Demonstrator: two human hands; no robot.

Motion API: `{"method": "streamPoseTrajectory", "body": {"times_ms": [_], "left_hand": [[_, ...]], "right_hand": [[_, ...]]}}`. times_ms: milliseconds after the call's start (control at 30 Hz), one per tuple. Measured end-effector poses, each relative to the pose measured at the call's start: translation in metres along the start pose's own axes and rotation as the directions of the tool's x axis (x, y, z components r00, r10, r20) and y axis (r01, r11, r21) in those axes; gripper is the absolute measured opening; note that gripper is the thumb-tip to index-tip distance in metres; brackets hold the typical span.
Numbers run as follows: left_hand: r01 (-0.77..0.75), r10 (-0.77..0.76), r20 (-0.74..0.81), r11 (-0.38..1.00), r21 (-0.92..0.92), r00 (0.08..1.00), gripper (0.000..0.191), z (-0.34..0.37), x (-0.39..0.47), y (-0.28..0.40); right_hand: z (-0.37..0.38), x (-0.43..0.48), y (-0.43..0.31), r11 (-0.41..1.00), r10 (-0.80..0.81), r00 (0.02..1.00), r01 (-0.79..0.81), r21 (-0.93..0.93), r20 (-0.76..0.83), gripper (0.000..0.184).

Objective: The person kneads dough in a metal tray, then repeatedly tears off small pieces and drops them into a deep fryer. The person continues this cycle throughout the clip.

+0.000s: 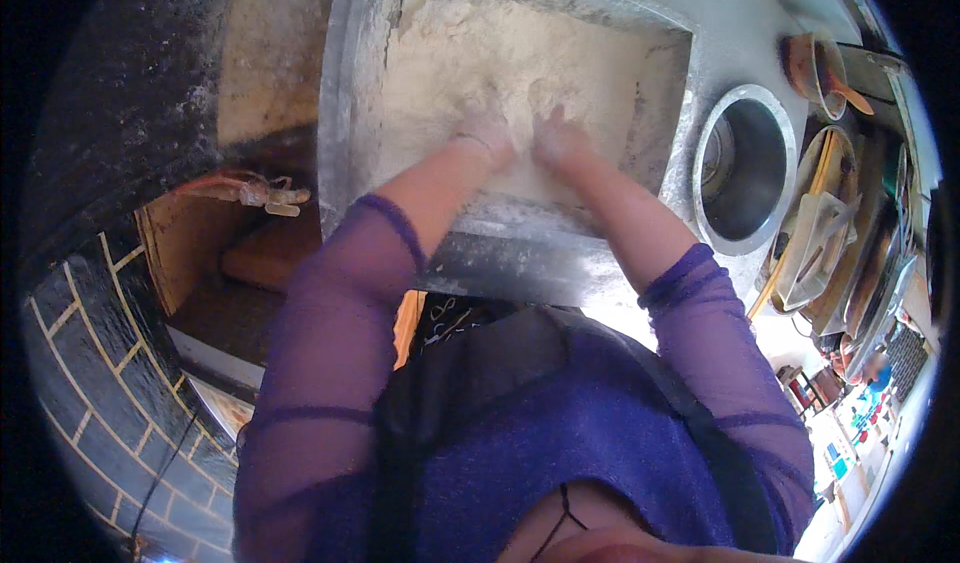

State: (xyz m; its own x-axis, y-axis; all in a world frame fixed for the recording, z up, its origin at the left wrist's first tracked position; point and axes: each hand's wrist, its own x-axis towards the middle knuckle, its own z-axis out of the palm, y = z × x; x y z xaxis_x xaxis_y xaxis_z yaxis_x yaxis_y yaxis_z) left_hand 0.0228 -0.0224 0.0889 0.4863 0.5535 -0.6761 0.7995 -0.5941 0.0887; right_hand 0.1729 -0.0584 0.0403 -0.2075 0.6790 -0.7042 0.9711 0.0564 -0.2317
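A deep metal tray (510,263) in front of me holds a broad bed of pale, flour-like powder (450,45). Both my hands are down in this powder, side by side and a little apart. My left hand (484,139) is blurred and dusted pale, and its fingers are partly hidden by the powder. Beside it, my right hand (561,141) shows a finger and thumb spread apart at the powder's surface, with no object seen in its grasp. Small hollows mark the powder just beyond the fingers.
To the right, a round metal pot (746,169) is set in the counter. Beyond it are a tub (814,75) with an orange-handled utensil and a clear plastic container (814,252). At left, a red hose with a fitting (262,192) lies over a wooden compartment (187,255).
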Motion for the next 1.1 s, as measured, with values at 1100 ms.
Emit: {"method": "streamPoseTrajectory", "body": {"times_ms": [1100], "left_hand": [[0.119, -0.12, -0.091, 0.993, -0.021, 0.989, 0.046, 0.011, 0.017, -0.022]], "right_hand": [[-0.02, 0.016, 0.002, 0.999, -0.028, 0.98, 0.034, 0.027, -0.197, 0.053]]}}
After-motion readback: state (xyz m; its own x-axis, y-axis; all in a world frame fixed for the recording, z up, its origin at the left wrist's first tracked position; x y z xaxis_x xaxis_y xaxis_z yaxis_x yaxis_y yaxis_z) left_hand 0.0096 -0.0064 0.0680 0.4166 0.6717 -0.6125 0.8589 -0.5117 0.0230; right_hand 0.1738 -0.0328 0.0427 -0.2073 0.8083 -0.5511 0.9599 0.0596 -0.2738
